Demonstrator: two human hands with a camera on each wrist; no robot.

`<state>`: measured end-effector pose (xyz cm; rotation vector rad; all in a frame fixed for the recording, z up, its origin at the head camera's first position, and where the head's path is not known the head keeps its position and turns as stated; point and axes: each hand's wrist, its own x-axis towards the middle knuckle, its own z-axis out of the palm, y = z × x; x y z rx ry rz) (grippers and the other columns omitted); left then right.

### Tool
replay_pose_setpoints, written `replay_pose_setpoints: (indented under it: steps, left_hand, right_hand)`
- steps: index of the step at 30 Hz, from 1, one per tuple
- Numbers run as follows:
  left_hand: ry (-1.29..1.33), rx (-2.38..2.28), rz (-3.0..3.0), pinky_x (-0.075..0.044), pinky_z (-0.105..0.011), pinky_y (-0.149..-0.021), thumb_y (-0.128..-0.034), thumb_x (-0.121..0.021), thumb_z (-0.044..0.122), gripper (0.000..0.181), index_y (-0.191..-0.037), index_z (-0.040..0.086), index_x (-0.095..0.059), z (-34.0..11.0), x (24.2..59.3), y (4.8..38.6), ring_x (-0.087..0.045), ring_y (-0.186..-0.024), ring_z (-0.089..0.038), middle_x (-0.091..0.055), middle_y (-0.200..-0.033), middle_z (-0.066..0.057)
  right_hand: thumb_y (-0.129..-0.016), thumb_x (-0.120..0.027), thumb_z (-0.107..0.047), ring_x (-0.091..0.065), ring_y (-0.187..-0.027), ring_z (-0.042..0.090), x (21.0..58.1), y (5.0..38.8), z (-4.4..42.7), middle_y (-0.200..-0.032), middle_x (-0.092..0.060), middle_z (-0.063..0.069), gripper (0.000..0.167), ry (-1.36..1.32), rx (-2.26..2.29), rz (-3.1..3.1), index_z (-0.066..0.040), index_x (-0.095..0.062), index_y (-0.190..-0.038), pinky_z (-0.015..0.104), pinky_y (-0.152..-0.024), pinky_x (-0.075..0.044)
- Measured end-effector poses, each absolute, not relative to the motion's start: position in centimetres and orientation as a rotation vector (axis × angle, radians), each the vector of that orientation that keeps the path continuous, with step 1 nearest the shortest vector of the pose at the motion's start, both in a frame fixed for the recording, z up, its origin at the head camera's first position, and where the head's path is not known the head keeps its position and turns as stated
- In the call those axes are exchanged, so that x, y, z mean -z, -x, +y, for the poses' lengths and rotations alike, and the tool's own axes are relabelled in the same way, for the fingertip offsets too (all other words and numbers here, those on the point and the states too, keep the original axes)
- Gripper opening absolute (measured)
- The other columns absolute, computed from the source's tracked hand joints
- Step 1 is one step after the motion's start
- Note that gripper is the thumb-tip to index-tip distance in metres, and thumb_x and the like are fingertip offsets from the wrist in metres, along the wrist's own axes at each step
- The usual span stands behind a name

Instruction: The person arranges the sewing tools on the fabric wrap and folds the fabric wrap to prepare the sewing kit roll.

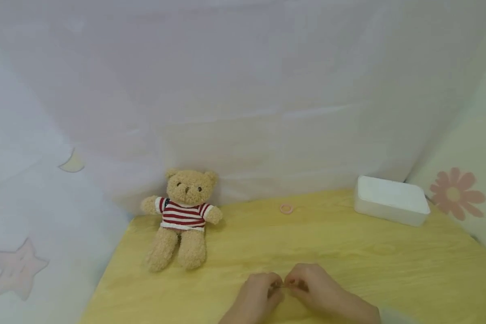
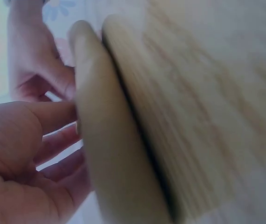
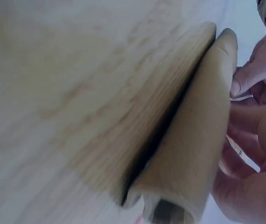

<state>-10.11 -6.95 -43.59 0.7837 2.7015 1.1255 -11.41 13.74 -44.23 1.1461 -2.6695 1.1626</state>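
In the head view my left hand [image 1: 259, 288] and right hand [image 1: 313, 288] meet low over the table, fingertips close together. A thin brownish edge [image 1: 282, 285] shows between them. The wrist views show a long, smooth tan piece [image 2: 107, 135] with a rounded far end and a dark gap along one side; its near end [image 3: 170, 198] is curled in the right wrist view. Thumbs and bent fingers of both hands pinch at its edge. The piece hides some fingertips, and its kind cannot be told.
A teddy bear [image 1: 184, 218] in a striped shirt sits at the table's back left. Farther right lie a pink ring [image 1: 286, 209] and a white box [image 1: 390, 200]. Pale patterned cloth [image 1: 243, 90] hangs behind the yellow wood-grain table [image 1: 328, 238].
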Motion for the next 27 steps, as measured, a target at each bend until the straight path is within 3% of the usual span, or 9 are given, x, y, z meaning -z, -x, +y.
replay_pose_setpoints:
  steps: [4, 7, 15, 19, 27]
  left_hand:
    - [-0.773, -1.055, 2.678, -0.051, -0.026, -0.075, -0.0846, -0.071, 0.016, 0.026, -0.109, 0.009, -0.067, -8.5, 43.5, 9.5, -0.061, -0.086, -0.004, -0.069, -0.099, 0.004]
    - [-0.782, -0.972, 2.641, -0.050, -0.026, -0.076, -0.0836, -0.072, 0.017, 0.030, -0.113, 0.013, -0.068, -10.1, 43.3, 9.4, -0.058, -0.088, -0.001, -0.067, -0.102, 0.009]
    - [-0.905, -1.056, 2.529, -0.043, -0.019, -0.067, -0.0806, -0.072, 0.013, 0.024, -0.104, 0.006, -0.073, -13.1, 43.7, 9.6, -0.050, -0.081, 0.000, -0.060, -0.091, 0.007]
    - [-0.758, -1.101, 2.505, -0.042, -0.020, -0.064, -0.0824, -0.071, 0.011, 0.022, -0.104, 0.007, -0.073, -12.9, 43.6, 10.2, -0.046, -0.076, -0.001, -0.053, -0.088, 0.008]
    - [-0.797, -0.985, 2.672, -0.046, -0.027, -0.072, -0.0820, -0.070, 0.011, 0.020, -0.102, 0.012, -0.072, -12.7, 44.0, 12.2, -0.051, -0.081, -0.007, -0.055, -0.090, 0.006]
  right_hand:
    - [-0.085, -0.069, -0.008, -0.058, -0.087, 0.002, 44.7, 10.9, 15.5, -0.099, -0.067, -0.007, 0.022, -1.285, -1.144, -2.645, -0.009, -0.070, -0.107, 0.023, -0.071, -0.051]
    - [-0.086, -0.069, -0.009, -0.058, -0.087, 0.002, 45.1, 10.6, 17.3, -0.098, -0.065, -0.009, 0.020, -1.365, -1.143, -2.581, -0.011, -0.071, -0.106, 0.023, -0.071, -0.051]
    - [-0.077, -0.076, -0.003, -0.057, -0.085, 0.002, 45.7, 10.2, 20.7, -0.095, -0.063, -0.007, 0.024, -1.425, -1.043, -2.510, -0.014, -0.070, -0.098, 0.022, -0.066, -0.049]
    - [-0.077, -0.075, 0.000, -0.057, -0.086, 0.003, 45.6, 11.0, 20.7, -0.095, -0.063, -0.007, 0.025, -1.350, -0.999, -2.582, -0.012, -0.070, -0.099, 0.022, -0.068, -0.051]
    - [-0.072, -0.076, 0.004, -0.062, -0.087, 0.009, 46.4, 13.8, 20.0, -0.094, -0.066, -0.005, 0.030, -1.229, -0.968, -2.605, -0.011, -0.070, -0.097, 0.028, -0.074, -0.053]
